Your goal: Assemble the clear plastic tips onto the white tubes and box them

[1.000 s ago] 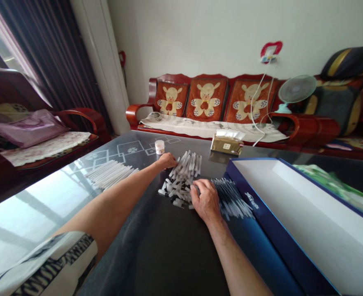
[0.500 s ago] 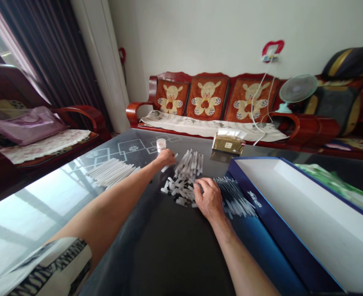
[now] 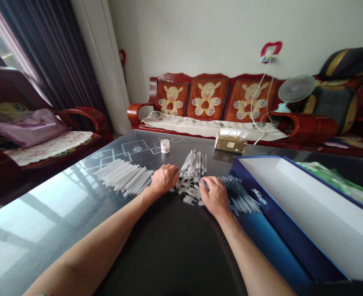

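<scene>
My left hand [image 3: 164, 179] is closed in a pinch beside the pile of pen caps [image 3: 189, 190]; a small dark sliver shows at its fingertips, too little to name. Right of that pile, my right hand [image 3: 215, 196] has its thumb and fingers curled together, and what they hold is mostly hidden. White pen barrels [image 3: 122, 174] lie in a row to the left, next to my left wrist. Beyond the caps sits a bunch of capped pens [image 3: 195, 162]. Thin dark-tipped pen refills [image 3: 241, 195] are spread between my right hand and the blue box.
A large blue box [image 3: 270, 205] with a white inside stands at the right of the dark glossy table [image 3: 169, 255]. Farther back are a small white jar [image 3: 165, 146] and a tissue pack [image 3: 230, 142]. Behind the table is a wooden sofa [image 3: 138, 109].
My left hand has come back towards me from beside the white jar to the near left of the caps. My right hand has stayed nearly in place, shifting slightly.
</scene>
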### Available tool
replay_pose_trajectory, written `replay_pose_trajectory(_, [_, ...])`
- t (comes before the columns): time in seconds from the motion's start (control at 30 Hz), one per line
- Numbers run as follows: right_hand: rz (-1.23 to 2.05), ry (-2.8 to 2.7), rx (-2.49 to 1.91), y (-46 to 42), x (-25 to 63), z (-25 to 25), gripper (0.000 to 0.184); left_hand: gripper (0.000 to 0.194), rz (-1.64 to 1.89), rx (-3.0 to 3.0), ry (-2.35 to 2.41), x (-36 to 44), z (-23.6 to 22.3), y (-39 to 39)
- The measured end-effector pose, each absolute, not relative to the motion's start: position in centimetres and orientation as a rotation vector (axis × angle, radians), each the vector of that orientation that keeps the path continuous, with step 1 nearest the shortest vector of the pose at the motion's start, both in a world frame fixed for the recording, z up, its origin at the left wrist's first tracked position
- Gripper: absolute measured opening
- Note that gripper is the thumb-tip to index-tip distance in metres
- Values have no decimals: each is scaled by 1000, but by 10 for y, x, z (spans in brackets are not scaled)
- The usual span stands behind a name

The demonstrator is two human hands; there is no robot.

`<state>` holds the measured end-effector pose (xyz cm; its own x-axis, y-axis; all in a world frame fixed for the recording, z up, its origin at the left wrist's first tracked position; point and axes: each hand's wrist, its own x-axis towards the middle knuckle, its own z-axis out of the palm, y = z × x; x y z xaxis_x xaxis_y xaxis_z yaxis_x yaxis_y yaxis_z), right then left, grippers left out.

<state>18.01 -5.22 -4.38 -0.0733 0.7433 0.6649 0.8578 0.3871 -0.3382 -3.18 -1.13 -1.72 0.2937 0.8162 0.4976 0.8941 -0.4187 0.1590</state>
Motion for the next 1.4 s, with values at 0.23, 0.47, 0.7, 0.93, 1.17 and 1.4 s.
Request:
replay_pose_trajectory(0.23, [-217, -1857, -1339, -51, 180, -44, 25, 28, -849, -2466, -1491, -32, -18, -20])
replay_pose_trajectory(0.47, [-205, -1854, -1314, -53, 180, -42, 24, 33, -791, -2534, -1397, -26, -20, -22])
replay_pose_trajectory(0.7, [-185, -1864, -1283, -54, 180, -41, 24, 31, -777, -2566, -1268, -20, -20, -19])
replay_pose_trajectory(0.93, [-166, -1887, -1203, -57, 178, -38, 22, 34, -722, -2592, -1200, -16, -17, -25])
replay_pose_trajectory(1.17, [-149, -1896, -1162, -59, 178, -37, 20, 35, -708, -2628, -1192, -16, -18, -25])
replay_pose_trajectory(1.4, [-122, -1909, -1168, -58, 178, -37, 19, 36, -709, -2643, -1202, -17, -18, -28])
